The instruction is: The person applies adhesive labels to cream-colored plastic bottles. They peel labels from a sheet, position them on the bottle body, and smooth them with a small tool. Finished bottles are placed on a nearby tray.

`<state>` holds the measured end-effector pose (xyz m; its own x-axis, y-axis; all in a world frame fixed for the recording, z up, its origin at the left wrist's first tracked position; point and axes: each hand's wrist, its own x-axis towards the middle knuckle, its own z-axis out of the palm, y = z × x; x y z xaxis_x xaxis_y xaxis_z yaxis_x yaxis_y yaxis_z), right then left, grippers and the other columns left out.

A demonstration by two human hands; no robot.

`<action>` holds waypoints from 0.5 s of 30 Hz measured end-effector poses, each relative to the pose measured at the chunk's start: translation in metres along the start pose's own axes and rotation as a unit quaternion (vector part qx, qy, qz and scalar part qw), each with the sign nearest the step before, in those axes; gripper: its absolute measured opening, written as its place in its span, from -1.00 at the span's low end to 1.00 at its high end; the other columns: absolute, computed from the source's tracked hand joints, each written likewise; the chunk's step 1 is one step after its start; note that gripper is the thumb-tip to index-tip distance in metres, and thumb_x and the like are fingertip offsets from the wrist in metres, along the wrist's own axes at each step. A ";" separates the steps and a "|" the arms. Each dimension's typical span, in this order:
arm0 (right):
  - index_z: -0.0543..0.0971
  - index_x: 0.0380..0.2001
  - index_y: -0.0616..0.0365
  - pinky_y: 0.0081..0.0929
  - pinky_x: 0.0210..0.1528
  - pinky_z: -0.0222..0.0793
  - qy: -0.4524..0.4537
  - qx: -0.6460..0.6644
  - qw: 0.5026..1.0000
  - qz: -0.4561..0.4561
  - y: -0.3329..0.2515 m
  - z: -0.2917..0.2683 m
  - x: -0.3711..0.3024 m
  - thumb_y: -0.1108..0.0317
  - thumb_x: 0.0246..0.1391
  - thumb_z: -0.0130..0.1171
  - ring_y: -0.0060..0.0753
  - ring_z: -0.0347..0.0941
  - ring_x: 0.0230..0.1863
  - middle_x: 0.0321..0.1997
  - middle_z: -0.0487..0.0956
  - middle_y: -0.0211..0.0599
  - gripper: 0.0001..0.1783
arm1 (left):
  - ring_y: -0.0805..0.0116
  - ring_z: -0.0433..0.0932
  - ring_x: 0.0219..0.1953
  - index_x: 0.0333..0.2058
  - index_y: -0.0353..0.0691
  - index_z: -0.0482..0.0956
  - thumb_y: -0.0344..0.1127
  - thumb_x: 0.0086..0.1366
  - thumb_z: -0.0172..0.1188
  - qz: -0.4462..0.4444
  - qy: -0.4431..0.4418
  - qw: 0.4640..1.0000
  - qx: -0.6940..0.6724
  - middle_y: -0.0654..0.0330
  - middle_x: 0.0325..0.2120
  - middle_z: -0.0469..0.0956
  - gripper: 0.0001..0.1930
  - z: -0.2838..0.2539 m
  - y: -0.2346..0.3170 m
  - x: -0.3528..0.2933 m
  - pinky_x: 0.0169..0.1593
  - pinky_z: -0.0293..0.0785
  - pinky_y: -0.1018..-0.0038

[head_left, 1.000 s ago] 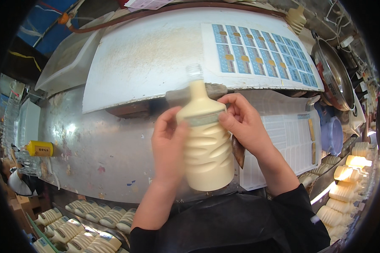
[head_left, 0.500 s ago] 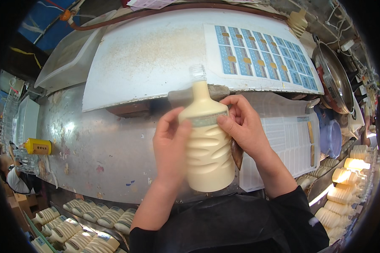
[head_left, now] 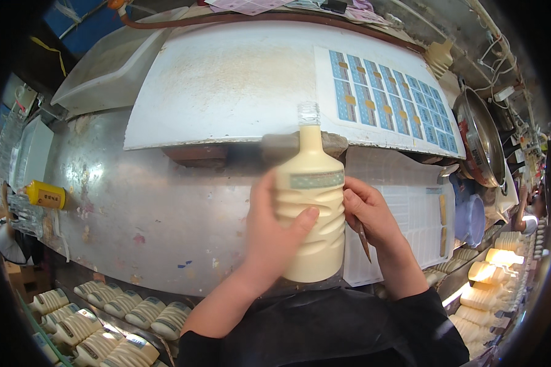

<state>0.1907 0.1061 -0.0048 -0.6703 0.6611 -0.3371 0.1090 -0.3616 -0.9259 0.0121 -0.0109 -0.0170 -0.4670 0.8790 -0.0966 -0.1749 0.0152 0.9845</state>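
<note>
A cream-coloured glass bottle [head_left: 315, 248] stands upright in the picture before me, its neck ending in a clear threaded mouth. Round its shoulder runs a grey-green label strip [head_left: 317, 180]. My left hand [head_left: 268, 229] is wrapped about the bottle's left side, with the thumb across its ribbed front. At the bottle's right edge, beside the label, my right hand [head_left: 376, 214] is closed, thumb against fingers. From under those fingers a thin, pointed brown tool [head_left: 363, 241] sticks out downward; its other end is hidden.
Ahead lies a white board [head_left: 226, 79] with a sheet of blue labels [head_left: 392, 92]. A backing sheet [head_left: 404, 214] rests on the metal table [head_left: 134, 226]. Crates of cream bottles [head_left: 144, 311] flank me. A yellow bottle [head_left: 46, 194] and metal pan [head_left: 480, 137] sit at the sides.
My left hand has shifted its grip, its thumb now lower across the bottle's front. My right hand has come off the label to the bottle's right edge. The view has shifted slightly.
</note>
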 end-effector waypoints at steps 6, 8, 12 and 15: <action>0.54 0.25 0.22 -0.71 -0.31 0.27 0.004 -0.024 1.000 0.013 0.001 -0.003 -0.004 0.15 0.43 0.11 -0.80 0.32 -0.30 -0.16 0.59 -0.53 -0.52 | 0.01 0.47 0.22 0.32 -0.39 0.23 -0.27 0.21 0.42 0.041 0.014 0.997 0.070 -0.13 0.15 0.43 -0.21 0.001 0.001 -0.003 0.27 0.40 0.21; 0.54 0.24 0.22 -0.58 -0.21 0.36 0.036 -0.082 0.995 -0.035 0.002 0.002 -0.004 0.17 0.42 0.11 -0.67 0.41 -0.23 -0.16 0.61 -0.46 -0.53 | 0.00 0.48 0.21 0.31 -0.39 0.25 -0.28 0.20 0.41 0.049 0.016 0.997 0.057 -0.14 0.14 0.44 -0.23 0.002 -0.001 -0.002 0.27 0.40 0.21; 0.55 0.21 0.25 -0.32 -0.01 0.45 0.065 -0.238 0.959 -0.141 -0.009 0.009 -0.008 0.24 0.35 0.13 -0.27 0.54 -0.08 -0.12 0.63 -0.21 -0.54 | 0.05 0.49 0.20 0.33 -0.40 0.28 -0.34 0.22 0.35 0.043 0.016 0.996 0.076 -0.12 0.14 0.46 -0.27 0.001 -0.007 0.001 0.28 0.40 0.24; 0.58 0.15 0.22 -0.25 0.00 0.45 0.073 -0.323 0.931 -0.156 -0.026 0.022 -0.013 0.25 0.28 0.16 -0.02 0.54 -0.08 -0.09 0.59 -0.02 -0.57 | 0.13 0.48 0.22 0.35 -0.39 0.27 -0.40 0.25 0.23 0.000 0.004 0.999 -0.038 -0.06 0.18 0.46 -0.31 -0.004 -0.005 0.000 0.30 0.39 0.28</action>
<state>0.1808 0.0923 0.0273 -0.6417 0.7669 -0.0111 0.3757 0.3016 -0.8763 0.0095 -0.0133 -0.0223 -0.4729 0.8756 -0.0986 -0.2399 -0.0203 0.9706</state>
